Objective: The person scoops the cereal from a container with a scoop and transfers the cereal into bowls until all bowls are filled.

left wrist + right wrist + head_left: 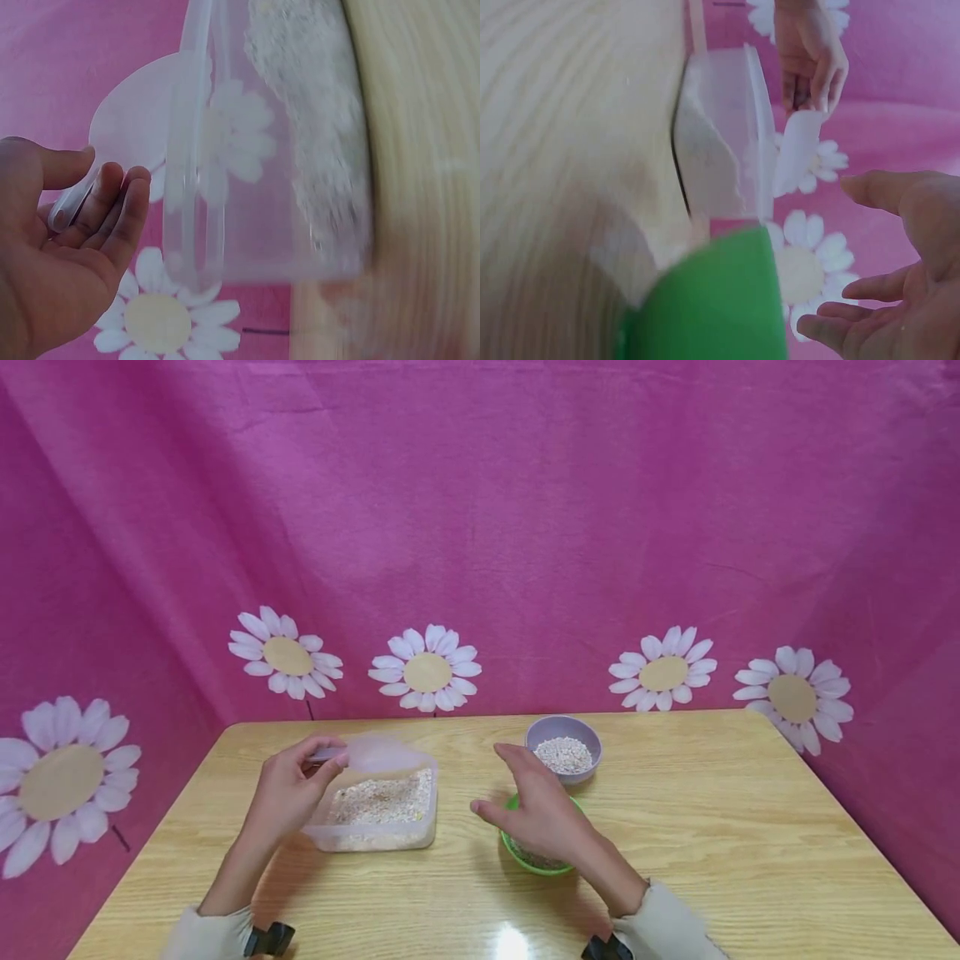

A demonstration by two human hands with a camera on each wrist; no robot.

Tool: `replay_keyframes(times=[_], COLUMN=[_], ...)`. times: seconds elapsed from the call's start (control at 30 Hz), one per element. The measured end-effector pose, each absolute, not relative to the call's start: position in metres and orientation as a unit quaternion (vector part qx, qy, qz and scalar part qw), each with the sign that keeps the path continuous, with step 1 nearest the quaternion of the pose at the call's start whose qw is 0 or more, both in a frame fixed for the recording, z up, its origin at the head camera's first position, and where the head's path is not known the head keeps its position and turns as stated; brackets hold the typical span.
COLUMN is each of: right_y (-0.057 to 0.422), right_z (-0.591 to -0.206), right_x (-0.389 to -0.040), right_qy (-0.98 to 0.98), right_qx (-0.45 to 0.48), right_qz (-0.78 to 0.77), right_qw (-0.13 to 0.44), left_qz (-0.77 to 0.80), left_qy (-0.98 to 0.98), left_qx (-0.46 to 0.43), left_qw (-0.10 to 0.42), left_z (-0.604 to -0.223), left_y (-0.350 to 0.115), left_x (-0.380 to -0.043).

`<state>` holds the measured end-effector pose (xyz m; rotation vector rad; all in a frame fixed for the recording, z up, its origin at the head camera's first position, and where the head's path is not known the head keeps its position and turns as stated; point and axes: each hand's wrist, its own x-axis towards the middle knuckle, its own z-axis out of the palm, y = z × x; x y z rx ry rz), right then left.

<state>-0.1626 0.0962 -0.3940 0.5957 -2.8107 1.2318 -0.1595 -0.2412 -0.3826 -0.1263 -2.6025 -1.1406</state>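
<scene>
Over the back left of a translucent plastic tub (375, 839) my left hand (288, 789) pinches the handle of a translucent white plastic scoop (382, 753) between thumb and fingers. Pale flakes (382, 799) partly fill the tub. In the left wrist view the scoop's wide rounded end (135, 112) overlaps the tub's rim. My right hand (540, 806) is above a green bowl (536, 867), fingers spread and holding nothing. The hand hides much of that bowl; some darker grainy contents show inside. In the right wrist view the green bowl (712, 300) stands below the open fingers.
Behind the green bowl stands a lilac bowl (562, 727) with pale flakes in it. All of these stand on a light wooden table (712, 827). A pink cloth (480, 527) with white daisies hangs along the back and sides.
</scene>
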Motion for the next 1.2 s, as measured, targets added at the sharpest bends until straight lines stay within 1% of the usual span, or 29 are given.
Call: replay_keyframes(times=[0.37, 0.6, 0.73, 0.93, 1.07, 1.2], right_y=[0.050, 0.033, 0.026, 0.019, 0.016, 0.016], right_z=[-0.408, -0.414, -0.416, -0.421, -0.425, -0.429], right_x=[-0.157, -0.156, -0.155, -0.154, -0.155, -0.156], right_qy=[-0.880, -0.876, -0.875, -0.871, -0.870, -0.868], right_qx=[0.232, 0.230, 0.224, 0.221, 0.216, 0.219], right_qz=[0.413, 0.420, 0.423, 0.432, 0.437, 0.442], right_qw=[-0.031, -0.058, -0.070, -0.069, -0.072, -0.063], left_qz=[-0.332, -0.282, -0.260, -0.217, -0.208, -0.231], left_qy=[-0.931, -0.938, -0.942, -0.952, -0.954, -0.949], left_qx=[-0.070, -0.136, -0.169, -0.193, -0.199, -0.205], left_qw=[0.135, 0.147, 0.129, 0.098, 0.076, 0.058], left_z=[-0.384, -0.376, -0.366, -0.356, -0.358, -0.366], left_y=[-0.276, -0.287, -0.289, -0.288, -0.286, -0.282], left_x=[-0.144, -0.148, -0.152, -0.157, -0.158, -0.158])
